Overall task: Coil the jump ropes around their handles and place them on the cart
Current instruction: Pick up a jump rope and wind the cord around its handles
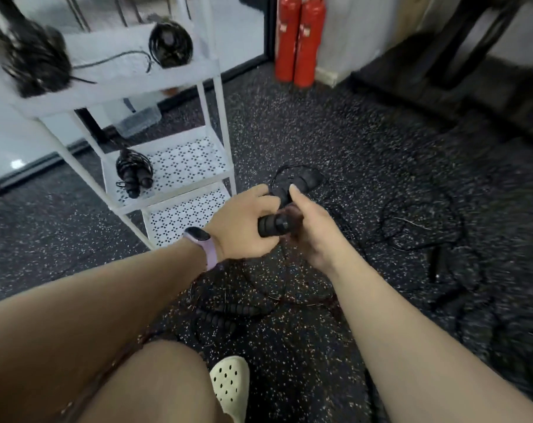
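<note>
While both hands meet over the speckled floor (pixel 289 123), the head view gives us the action dead centre: the left hand (pixel 243 227) has its fingers curled round the paired black handles (pixel 274 224), and the right hand (pixel 311 227) pinches them from the three o'clock side, index finger stretched up along the grip. Their thin rope (pixel 298 174) loops loosely out at twelve o'clock, so by my read the coiling is only just starting. To do it well, keep the two handles pressed side by side in the left hand and let the right feed the rope in snug, even turns, tucking the tail under at the end. Up at ten o'clock the white cart (pixel 167 166) already carries finished bundles (pixel 134 172) on its top and middle shelves. More loose ropes (pixel 423 227) sprawl at three o'clock and another pair of handles (pixel 225 312) lies at six, near the pale clog (pixel 230 383); watch the trailing rope does not snag them.
</note>
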Motion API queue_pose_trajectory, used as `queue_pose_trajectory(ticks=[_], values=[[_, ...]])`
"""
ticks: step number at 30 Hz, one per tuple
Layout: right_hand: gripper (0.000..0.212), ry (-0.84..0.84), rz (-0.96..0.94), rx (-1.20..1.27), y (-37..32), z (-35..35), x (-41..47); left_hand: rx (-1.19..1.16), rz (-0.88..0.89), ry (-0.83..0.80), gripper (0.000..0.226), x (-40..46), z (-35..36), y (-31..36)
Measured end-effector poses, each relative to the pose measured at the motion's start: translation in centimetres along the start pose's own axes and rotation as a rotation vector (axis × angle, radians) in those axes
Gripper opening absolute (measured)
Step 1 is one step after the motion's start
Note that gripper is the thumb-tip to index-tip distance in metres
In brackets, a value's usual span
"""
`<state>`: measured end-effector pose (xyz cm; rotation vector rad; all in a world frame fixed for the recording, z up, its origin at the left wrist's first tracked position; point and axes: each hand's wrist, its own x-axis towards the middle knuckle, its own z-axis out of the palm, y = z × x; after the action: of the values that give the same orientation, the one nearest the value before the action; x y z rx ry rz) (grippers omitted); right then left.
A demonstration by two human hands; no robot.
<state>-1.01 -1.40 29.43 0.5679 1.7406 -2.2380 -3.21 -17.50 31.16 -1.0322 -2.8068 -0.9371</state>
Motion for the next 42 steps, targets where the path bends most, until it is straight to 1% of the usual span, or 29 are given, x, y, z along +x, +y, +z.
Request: queue_pose_trajectory(ticks=[1, 2, 5, 7, 10, 12, 14, 16, 18, 20, 21, 23, 26, 28, 29, 31, 33, 35, 38, 40, 42], values=[[0.053, 0.004, -0.032, 0.024, -1.3, -0.6, -0.9, -0.033, 0.016, 0.012, 0.044, 0.5, -0.3, 1.4], [0.051, 0.005, -0.057, 0.054, -2.6, -1.2, -2.0, -0.065, 0.03, 0.019, 0.04, 0.9, -0.5, 2.9], [0.035, 0.027, -0.096, 0.15, -6.1, -3.4, -5.3, -0.104, 0.086, 0.007, 0.028, 2.0, -0.5, 6.9], [0.024, 0.084, -0.128, 0.19, -7.7, -5.0, -7.3, -0.144, 0.095, 0.005, 0.023, 2.6, -0.2, 9.5], [0.027, 0.173, -0.168, 0.217, -9.8, -6.9, -10.1, -0.251, 0.116, -0.005, 0.016, 3.1, 0.2, 13.3], [0.025, 0.23, -0.182, 0.293, -10.9, -8.0, -11.5, -0.227, 0.146, 0.037, 0.017, 3.2, 0.5, 15.5], [0.024, 0.289, -0.182, 0.426, -11.9, -9.2, -12.4, -0.121, 0.154, 0.167, 0.027, 3.1, 0.7, 16.8], [0.023, 0.326, -0.181, 0.568, -12.5, -10.6, -13.2, -0.09, 0.077, 0.306, 0.038, 3.1, 1.0, 17.6], [0.024, 0.339, -0.159, 0.69, -12.2, -11.8, -14.4, -0.243, -0.114, 0.359, 0.046, 3.3, 1.1, 18.0], [0.026, 0.324, -0.104, 0.678, -11.4, -12.8, -15.8, -0.423, -0.304, 0.389, 0.05, 3.9, 1.3, 18.2], [0.027, 0.306, -0.078, 0.641, -10.9, -13.0, -16.4, -0.452, -0.34, 0.437, 0.048, 4.3, 1.5, 18.5], [0.028, 0.285, -0.038, 0.58, -10.1, -13.1, -17.1, -0.502, -0.356, 0.501, 0.043, 4.8, 2.1, 19.8], [0.026, 0.313, -0.028, 0.585, -8.9, -13.2, -17.7, -0.583, -0.343, 0.454, 0.03, 5.0, 3.4, 23.3], [0.022, 0.331, -0.034, 0.564, -8.4, -13.8, -18.1, -0.621, -0.281, 0.398, 0.021, 4.8, 4.2, 25.3], [0.023, 0.347, -0.029, 0.521, -8.4, -14.4, -18.3, -0.617, -0.234, 0.365, 0.019, 4.7, 4.7, 26.1], [0.027, 0.378, -0.007, 0.448, -8.8, -15.8, -18.8, -0.609, -0.176, 0.261, 0.023, 4.4, 5.5, 27.3], [0.034, 0.377, 0.009, 0.423, -9.1, -16.8, -19.2, -0.624, -0.142, 0.157, 0.029, 4.0, 6.1, 28.1], [0.038, 0.369, 0.007, 0.48, -9.3, -17.4, -19.6, -0.592, -0.065, 0.089, 0.034, 3.9, 6.3, 28.5], [0.04, 0.282, -0.029, 0.626, -9.5, -17.8, -20.3, -0.441, 0.034, 0.066, 0.036, 4.3, 6.7, 27.5], [0.044, 0.228, -0.044, 0.651, -9.9, -18.2, -20.4, -0.358, 0.069, 0.012, 0.048, 4.8, 6.5, 26.5], [0.053, 0.177, -0.029, 0.639, -10.4, -18.6, -20.1, -0.329, 0.122, -0.041, 0.056, 5.1, 5.9, 25.6]])
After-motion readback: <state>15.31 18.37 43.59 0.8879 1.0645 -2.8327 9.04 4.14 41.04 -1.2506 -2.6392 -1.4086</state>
